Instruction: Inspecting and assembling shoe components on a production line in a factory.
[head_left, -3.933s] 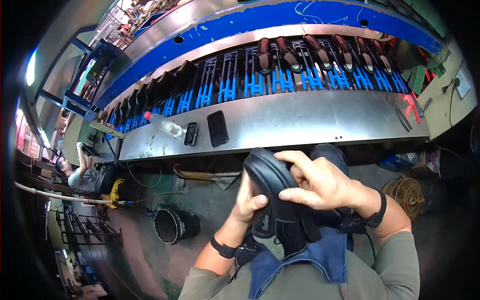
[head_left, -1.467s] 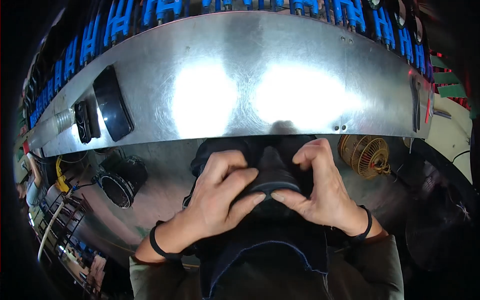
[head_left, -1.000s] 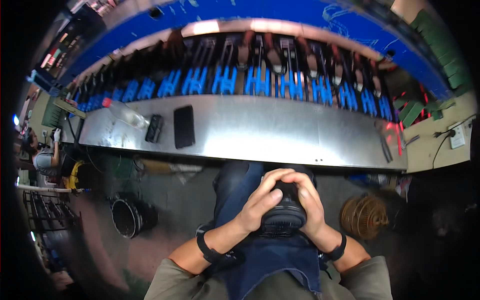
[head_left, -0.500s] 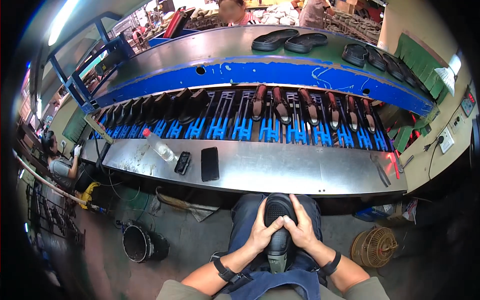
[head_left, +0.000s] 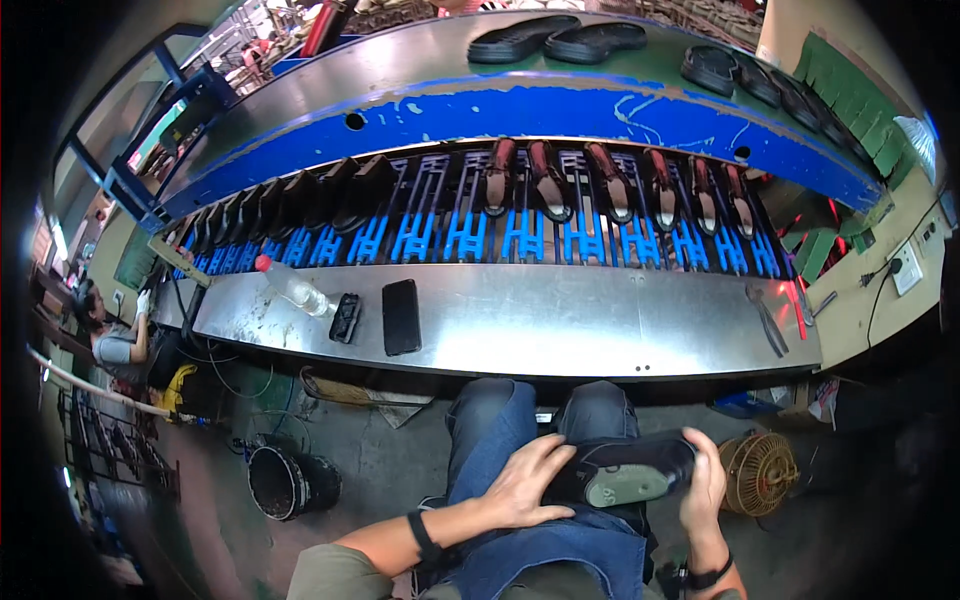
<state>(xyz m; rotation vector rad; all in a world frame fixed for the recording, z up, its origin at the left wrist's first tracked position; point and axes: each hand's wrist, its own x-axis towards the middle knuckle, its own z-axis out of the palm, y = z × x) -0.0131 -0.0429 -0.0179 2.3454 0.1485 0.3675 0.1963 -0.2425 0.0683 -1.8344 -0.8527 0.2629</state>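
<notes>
A black shoe (head_left: 605, 455) lies crosswise over my lap, with a grey-green shoe last (head_left: 628, 486) showing in its opening. My left hand (head_left: 525, 485) grips the shoe's left end, thumb on the near side and fingers on the far side. At the other end my right hand (head_left: 705, 482) is curled round the shoe, its fingertips on the far edge. The sole is turned away from view.
A metal ledge (head_left: 540, 320) ahead bears a bottle (head_left: 297, 288), a phone (head_left: 402, 317), a small black object (head_left: 345, 318) and pliers (head_left: 767, 322). Beyond, shoes (head_left: 548, 182) stand on a blue-pronged rack; soles (head_left: 597, 42) lie above. A bucket (head_left: 292, 483) and wicker basket (head_left: 760, 474) flank me.
The shoe has turned from upright, sole facing me, to crosswise with the last facing up. My hands have moved from pressing thumbs on the sole to holding the two ends.
</notes>
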